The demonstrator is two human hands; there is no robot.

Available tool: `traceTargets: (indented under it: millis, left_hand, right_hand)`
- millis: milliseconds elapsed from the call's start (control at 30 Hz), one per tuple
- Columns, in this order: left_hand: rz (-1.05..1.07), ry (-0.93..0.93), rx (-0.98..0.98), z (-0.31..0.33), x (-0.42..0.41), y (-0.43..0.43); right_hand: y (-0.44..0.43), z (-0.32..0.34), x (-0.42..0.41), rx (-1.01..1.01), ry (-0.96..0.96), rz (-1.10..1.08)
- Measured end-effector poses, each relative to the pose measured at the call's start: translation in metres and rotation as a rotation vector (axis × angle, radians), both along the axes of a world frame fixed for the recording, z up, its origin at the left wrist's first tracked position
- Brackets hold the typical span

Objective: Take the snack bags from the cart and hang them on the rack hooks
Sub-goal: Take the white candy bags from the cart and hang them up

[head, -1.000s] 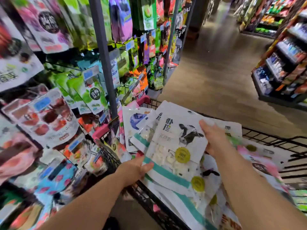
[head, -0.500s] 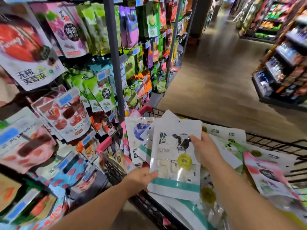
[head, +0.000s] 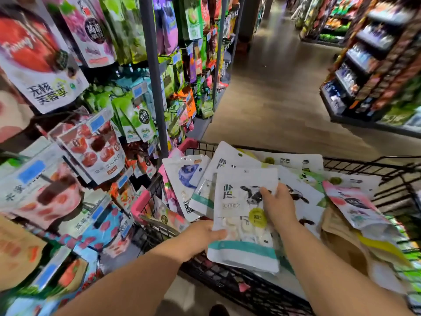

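Both hands are on one snack bag: white, cow print, green round sticker, teal band at the bottom.
- Left hand grips the lower left edge, thumb on the front face, other fingers hidden behind.
- Right hand grips the right edge higher up, thumb over the cow print.
- The bag sits between the two hands, front to camera, roughly upright and slightly tilted. It is held over the near side of the cart, above the pile. It is not on a hook.

In the cart behind it:
- More cow-print bags are fanned out, overlapping.
- A blueberry-print bag leans at the left end.
- A pink-and-white bag lies on the right, over a brown paper pouch.
- The cart is black wire with pink corner trim.

Rack stands just left of the cart on a grey upright post. Its hooks are packed with hanging packs, including a red-fruit bag and green bags, with blue price tags on the hook ends. The held bag is right of the rack and apart from it.

Farther out is the wood-look aisle floor. Stocked shelves stand on the far right, blurred.
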State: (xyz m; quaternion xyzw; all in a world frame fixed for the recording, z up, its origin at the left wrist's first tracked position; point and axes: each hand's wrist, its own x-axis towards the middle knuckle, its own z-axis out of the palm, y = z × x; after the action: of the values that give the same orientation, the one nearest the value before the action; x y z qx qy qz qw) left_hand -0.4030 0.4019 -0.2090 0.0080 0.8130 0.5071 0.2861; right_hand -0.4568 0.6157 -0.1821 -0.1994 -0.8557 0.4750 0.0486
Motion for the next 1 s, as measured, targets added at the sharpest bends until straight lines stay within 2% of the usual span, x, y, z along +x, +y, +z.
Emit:
traceTargets:
  millis: [233, 433, 500, 600, 667, 767, 833, 1000]
  left_hand:
    - [0.16, -0.096, 0.185, -0.014, 0.039, -0.015]
    - [0.41, -0.14, 0.241, -0.017, 0.066, -0.024]
    - [0.448, -0.108, 0.087, -0.012, 0.074, -0.025]
    - [0.396, -0.054, -0.141, -0.012, 0.084, -0.029]
    - [0.411, -0.055, -0.171, -0.016, 0.09, -0.029]
    - [0.5, -0.044, -0.144, -0.019, 0.1, -0.027]
    - [0.535, -0.04, -0.158, -0.023, 0.105, -0.027]
    - [0.57, -0.049, -0.161, -0.023, 0.117, -0.024]
  right_hand:
    - [-0.004, 0.008, 0.038, -0.197, -0.026, 0.043]
    - [-0.004, 0.005, 0.053, -0.218, -0.098, 0.135]
    - [-0.004, 0.002, 0.054, -0.176, -0.137, 0.141]
    - [-0.004, 0.0, 0.062, -0.149, -0.149, 0.143]
    - [0.0, -0.001, 0.069, -0.067, -0.131, 0.12]
    - [0.012, -0.003, 0.078, 0.296, -0.162, 0.11]
    - [0.023, -0.008, 0.085, 0.436, -0.243, 0.044]
    - [0.04, -0.013, 0.098, 0.354, -0.331, -0.099]
